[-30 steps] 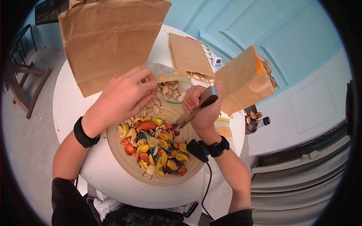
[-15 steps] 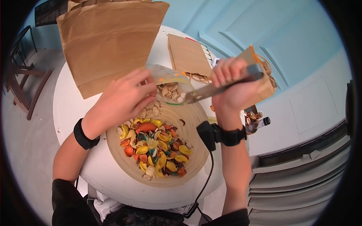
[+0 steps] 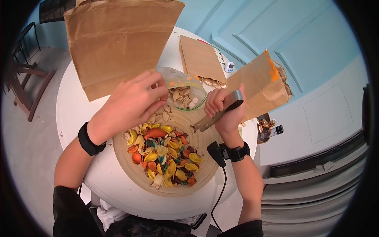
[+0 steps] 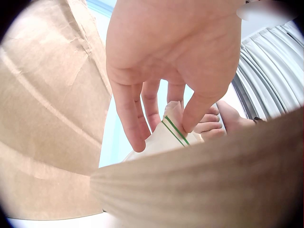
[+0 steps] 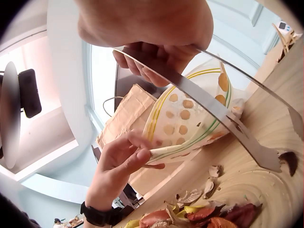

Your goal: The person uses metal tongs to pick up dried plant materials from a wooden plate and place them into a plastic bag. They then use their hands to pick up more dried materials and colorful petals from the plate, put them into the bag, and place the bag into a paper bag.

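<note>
With thumb and fingers, my left hand [image 3: 134,100] pinches the rim of a clear zip bag [image 5: 156,126] with polka dots and green and yellow seal lines. The bag lies on the far side of a round wooden plate [image 3: 207,156], its mouth held open, pale dried pieces [image 3: 181,94] inside. My right hand [image 3: 229,114] grips metal tongs [image 5: 209,107] with its fingers wrapped round them. Their tips reach down to the plate, one right beside a dark curled petal [image 5: 288,162]. Colourful potpourri [image 3: 164,158] in yellow, orange and teal is heaped on the plate.
A tall paper bag [image 3: 120,47] stands behind my left hand. Another paper bag [image 3: 258,87] leans at the right, and a flat one [image 3: 201,59] lies at the back beside a small white timer [image 3: 229,67]. Loose pale pieces [image 3: 164,114] lie between heap and zip bag.
The tongs left the heap's edge, rose to the right past the zip bag's mouth, then came down to the plate near a lone dark petal. My left hand kept its hold on the bag.
</note>
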